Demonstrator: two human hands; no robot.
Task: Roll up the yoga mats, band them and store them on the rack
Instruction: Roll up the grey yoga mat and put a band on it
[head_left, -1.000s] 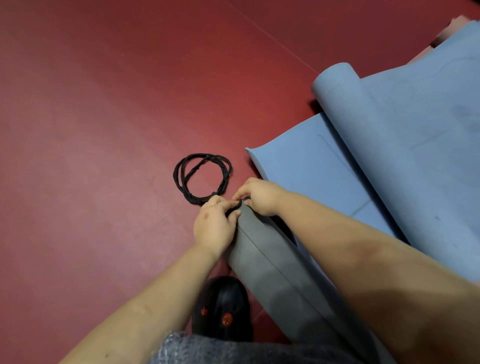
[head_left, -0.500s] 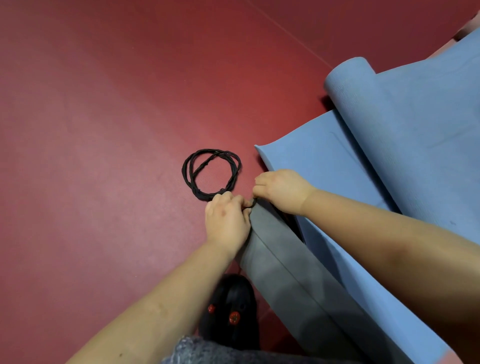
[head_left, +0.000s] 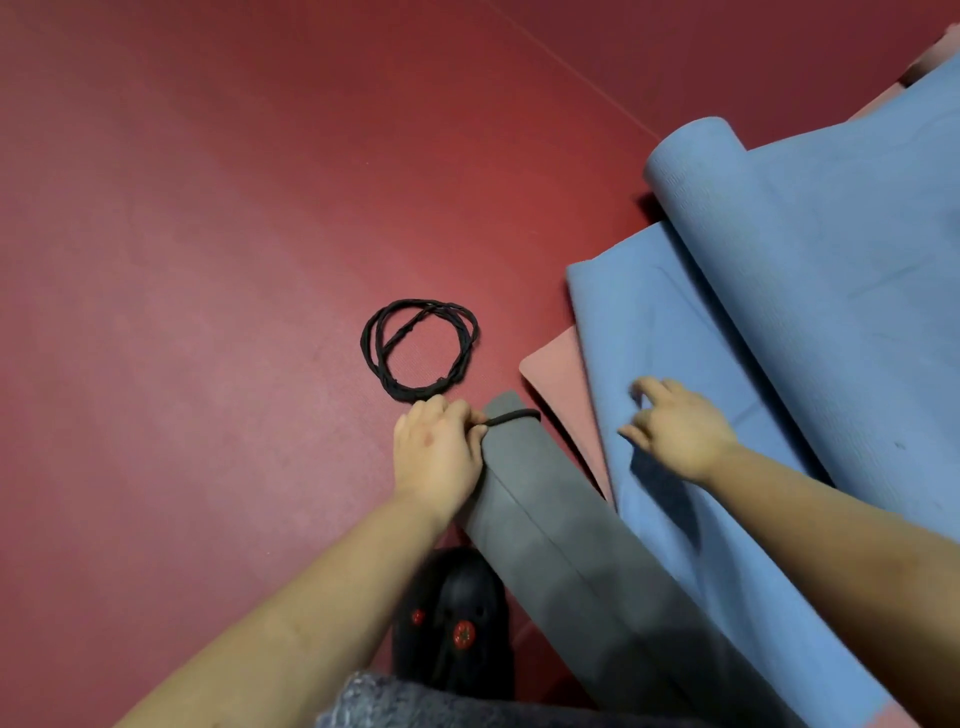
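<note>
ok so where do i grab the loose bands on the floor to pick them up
Pinch the near arc of the bands, straight down from above. They lie flat on the floor as an open ring just beyond the left hand, so the bunched strands there are probably the easiest to pinch.

One rolled grey mat (head_left: 550, 525), two blue mats (head_left: 675, 353), one pink mat (head_left: 558, 371), perhaps three black bands (head_left: 418, 348), two hands (head_left: 436, 452), one shoe (head_left: 452, 618)

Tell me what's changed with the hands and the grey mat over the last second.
The right hand let go of the end of the rolled grey mat and moved right, over the blue mat, fingers loose. A black band now sits around the grey roll's end, the left hand pinching it. The spare bands on the floor stayed put.
</note>
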